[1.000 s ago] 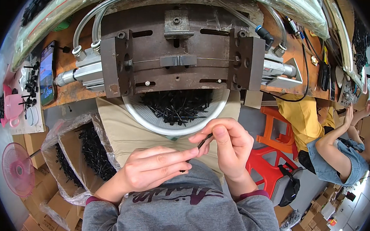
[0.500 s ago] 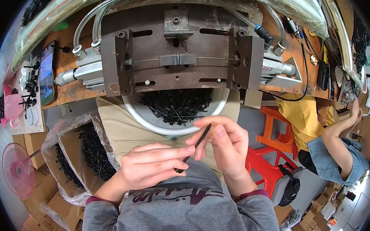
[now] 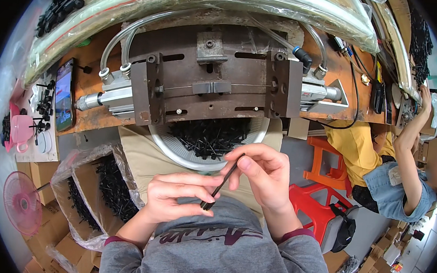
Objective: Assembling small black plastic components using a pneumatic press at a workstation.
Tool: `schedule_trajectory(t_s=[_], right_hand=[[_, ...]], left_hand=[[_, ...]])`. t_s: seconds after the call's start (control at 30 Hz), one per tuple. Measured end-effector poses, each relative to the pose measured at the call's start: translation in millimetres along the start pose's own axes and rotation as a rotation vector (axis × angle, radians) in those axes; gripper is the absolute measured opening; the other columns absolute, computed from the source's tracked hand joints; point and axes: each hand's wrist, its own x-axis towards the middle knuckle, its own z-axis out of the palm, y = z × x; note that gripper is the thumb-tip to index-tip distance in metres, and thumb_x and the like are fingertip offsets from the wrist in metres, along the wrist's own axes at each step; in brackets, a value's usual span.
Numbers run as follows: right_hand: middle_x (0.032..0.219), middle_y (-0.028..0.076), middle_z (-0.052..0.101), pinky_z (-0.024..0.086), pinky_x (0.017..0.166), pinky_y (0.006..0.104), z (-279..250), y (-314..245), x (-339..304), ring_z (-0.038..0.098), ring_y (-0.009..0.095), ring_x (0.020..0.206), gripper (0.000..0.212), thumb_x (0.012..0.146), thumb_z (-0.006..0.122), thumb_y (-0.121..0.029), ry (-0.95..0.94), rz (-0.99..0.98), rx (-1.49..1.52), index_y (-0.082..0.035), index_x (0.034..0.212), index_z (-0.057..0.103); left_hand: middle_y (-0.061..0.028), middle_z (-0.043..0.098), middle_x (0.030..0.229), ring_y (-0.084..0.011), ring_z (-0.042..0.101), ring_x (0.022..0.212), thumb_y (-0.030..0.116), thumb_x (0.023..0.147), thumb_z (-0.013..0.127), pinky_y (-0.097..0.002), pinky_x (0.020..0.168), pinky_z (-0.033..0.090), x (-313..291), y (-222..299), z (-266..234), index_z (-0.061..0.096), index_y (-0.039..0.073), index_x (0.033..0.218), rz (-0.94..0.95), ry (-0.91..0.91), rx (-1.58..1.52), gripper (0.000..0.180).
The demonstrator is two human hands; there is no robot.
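Note:
A slim black rod [image 3: 225,181] with a thicker, knob-like lower end slants between my hands, in front of my chest. The fingers of my left hand [image 3: 179,195] close around its thick end, which shows below the fingertips. Up at the thin end, my right hand [image 3: 265,176] pinches the rod between thumb and fingers. Just beyond my hands, a white basket [image 3: 171,152] on my lap holds a heap of similar black pieces [image 3: 208,138].
A brown metal fixture [image 3: 210,72] with air cylinders [image 3: 111,96] and clear hoses spans the wooden bench. At left stand a lined box [image 3: 85,188] of black parts, a pink fan [image 3: 22,203] and a phone [image 3: 65,94]. A red stool [image 3: 307,208] and a co-worker [image 3: 401,174] are at right.
The rod's thick end now shows more plainly below my left fingers, which have spread a little. My right hand keeps its pinch on the thin end. The view has shifted slightly.

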Motion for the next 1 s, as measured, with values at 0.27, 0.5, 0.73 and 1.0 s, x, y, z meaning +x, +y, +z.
schedule_trajectory(t_s=[0.27,0.5,0.73,1.0], right_hand=[[0.089,0.015,0.070,0.054,0.063,0.0254,11,-5,6,0.065,0.014,0.068,0.014,0.094,0.057,0.003,0.082,-0.158,-0.116,0.006,0.104,0.066],[0.093,0.019,0.070,0.056,0.064,0.0280,63,-47,63,0.068,0.018,0.068,0.015,0.096,0.056,-0.001,0.081,-0.611,-0.190,0.006,0.108,0.062],[0.084,0.020,0.071,0.054,0.069,0.0354,235,-118,188,0.070,0.028,0.074,0.016,0.089,0.062,-0.006,-0.218,-1.502,-0.339,0.003,0.100,0.068],[0.075,0.009,0.071,0.051,0.062,0.0287,182,-104,180,0.068,0.017,0.066,0.013,0.088,0.066,-0.012,-0.163,-1.067,-0.828,-0.001,0.091,0.072]], left_hand=[[-0.0231,0.067,0.114,-0.0275,0.073,0.092,-0.003,0.070,0.081,-0.0342,0.079,0.062,4,15,-4,0.073,-0.004,0.094,0.161,-0.002,0.367,0.026],[-0.0202,0.064,0.113,-0.0213,0.070,0.085,0.002,0.066,0.086,-0.0292,0.076,0.059,4,50,-21,0.074,0.000,0.090,0.329,0.201,0.459,0.027],[-0.0137,0.064,0.105,-0.0190,0.066,0.089,0.003,0.062,0.089,-0.0288,0.075,0.059,-17,52,-25,0.075,0.003,0.089,0.268,0.419,0.526,0.030],[-0.0087,0.067,0.095,-0.0187,0.065,0.085,0.004,0.060,0.088,-0.0286,0.069,0.054,-31,61,-38,0.075,0.005,0.090,0.298,0.531,0.720,0.032]])
